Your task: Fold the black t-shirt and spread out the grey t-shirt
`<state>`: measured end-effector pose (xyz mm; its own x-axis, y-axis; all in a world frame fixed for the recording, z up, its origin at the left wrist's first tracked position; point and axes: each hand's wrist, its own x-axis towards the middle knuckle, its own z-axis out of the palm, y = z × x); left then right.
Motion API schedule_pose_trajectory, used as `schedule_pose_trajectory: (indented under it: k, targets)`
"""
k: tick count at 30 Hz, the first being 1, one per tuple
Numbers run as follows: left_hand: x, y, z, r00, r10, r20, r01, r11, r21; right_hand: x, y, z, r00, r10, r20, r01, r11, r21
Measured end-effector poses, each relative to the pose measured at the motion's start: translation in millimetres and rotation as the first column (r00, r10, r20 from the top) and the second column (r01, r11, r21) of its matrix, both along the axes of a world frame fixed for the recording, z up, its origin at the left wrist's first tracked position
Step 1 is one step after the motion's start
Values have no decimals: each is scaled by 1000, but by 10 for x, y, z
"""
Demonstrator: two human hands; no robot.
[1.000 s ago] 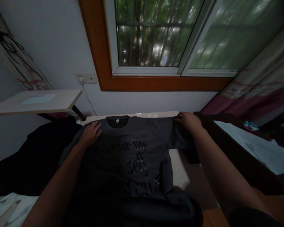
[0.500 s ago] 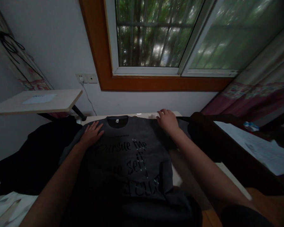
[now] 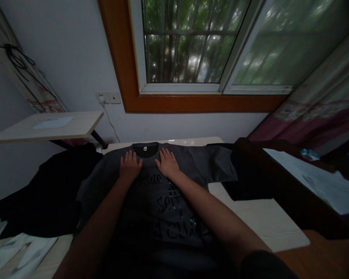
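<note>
A dark grey T-shirt (image 3: 192, 159) with black lettering lies spread face up on a pale table (image 3: 261, 221), its collar toward the wall. My left hand (image 3: 130, 166) rests flat on the shirt just left of the neckline, fingers stretched out. On the other side of the neckline, my right hand (image 3: 167, 162) lies flat with its fingers slightly spread. Both hands press on the cloth without gripping it. My forearms cover part of the lettering. A small white label shows inside the collar.
Black cloth (image 3: 49, 186) is heaped at the left, with more black fabric (image 3: 247, 186) beyond the right sleeve. A raised wooden shelf (image 3: 84, 124) bears a paper sheet. White cloth or paper strips (image 3: 26, 252) lie front left. The window wall (image 3: 177, 128) bounds the back.
Both hands have moved inward toward the collar, the right one leftward from the right shoulder and the left one rightward. The right sleeve now lies spread in view.
</note>
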<state>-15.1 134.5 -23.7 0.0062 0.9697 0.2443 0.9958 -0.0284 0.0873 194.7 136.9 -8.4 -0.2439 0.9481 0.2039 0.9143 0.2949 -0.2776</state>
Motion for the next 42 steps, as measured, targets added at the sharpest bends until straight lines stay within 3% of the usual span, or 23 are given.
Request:
schedule_pose_trajectory:
  k: [4,9,13,42]
  targets:
    - [-244,4,-81,999,-51,13,51,999,-5,332,35,-77,998,-59,13,58,997,54]
    - [-719,76,-66,1000,6,26,-4,997,-73,821,145,-52,991,-134,26,133,990,55]
    - [-948,122,-85,1000,-9,24,11,996,-88,1005,184,-53,990,-129,58,125,990,60]
    - [-961,42,-77,993,-121,-13,122,993,12,1001,139,-61,991,-133,30,128,982,139]
